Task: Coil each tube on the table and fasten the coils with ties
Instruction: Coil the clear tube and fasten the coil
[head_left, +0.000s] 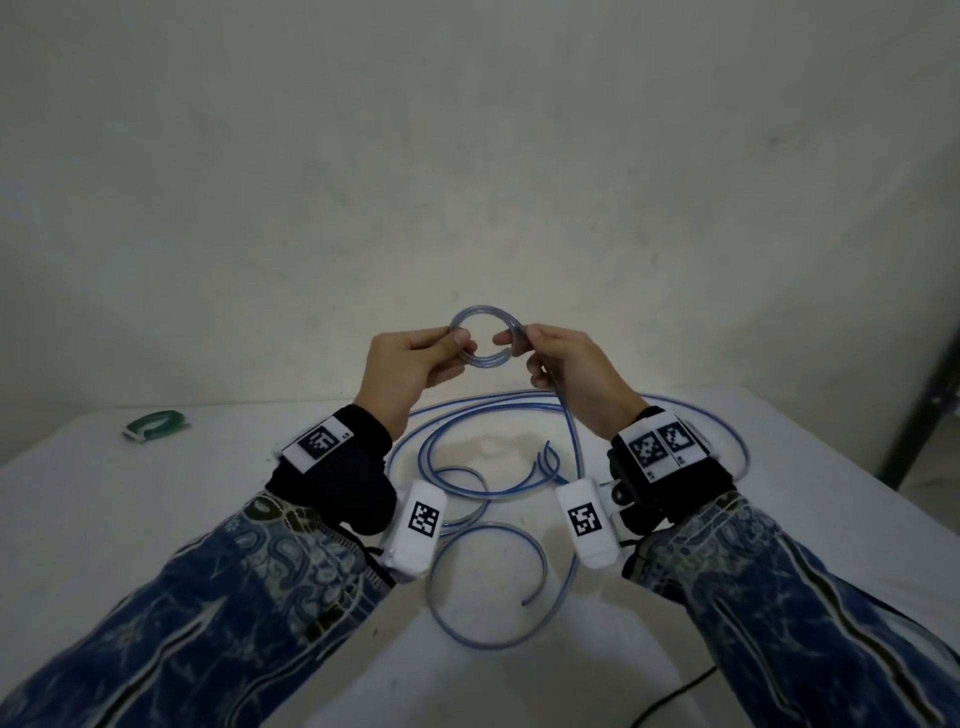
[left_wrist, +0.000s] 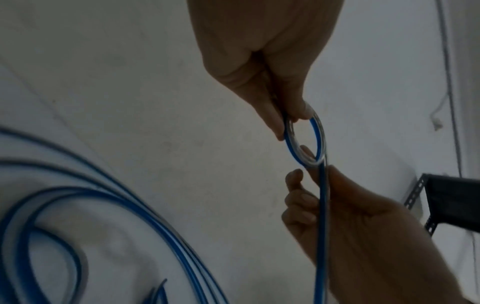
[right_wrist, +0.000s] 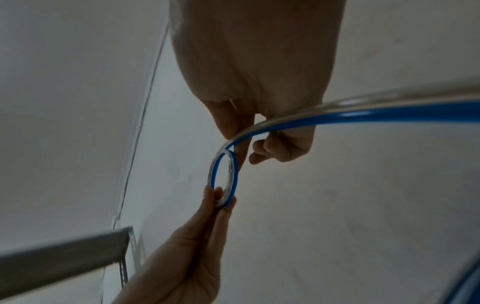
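The forearms cover part of the loose tube lying on the white surface (head_left: 156, 519), and how many separate tubes lie there cannot be told; the wrist views blur those loops badly. The tube (head_left: 563, 410) is clear with a blue stripe along it. Its small coil (head_left: 482, 336), about two turns, is held up in the air above the far part of the surface, between both hands. The left hand (head_left: 410, 371) pinches the coil's left side between thumb and fingers (left_wrist: 272, 121) pressed together. The right hand (head_left: 569, 374) pinches the coil's right side with thumb and forefinger, its other fingers (right_wrist: 270, 150) curled, and the tube runs down under that hand to the loops on the surface. A free tube end (head_left: 523, 603) lies near the person. Only the head view shows a green roll (head_left: 156, 423), far left on the surface. The left wrist view alone shows a dark perforated metal frame (left_wrist: 451, 203) at right; the right wrist view shows a grey angle bar (right_wrist: 64, 259) at lower left.
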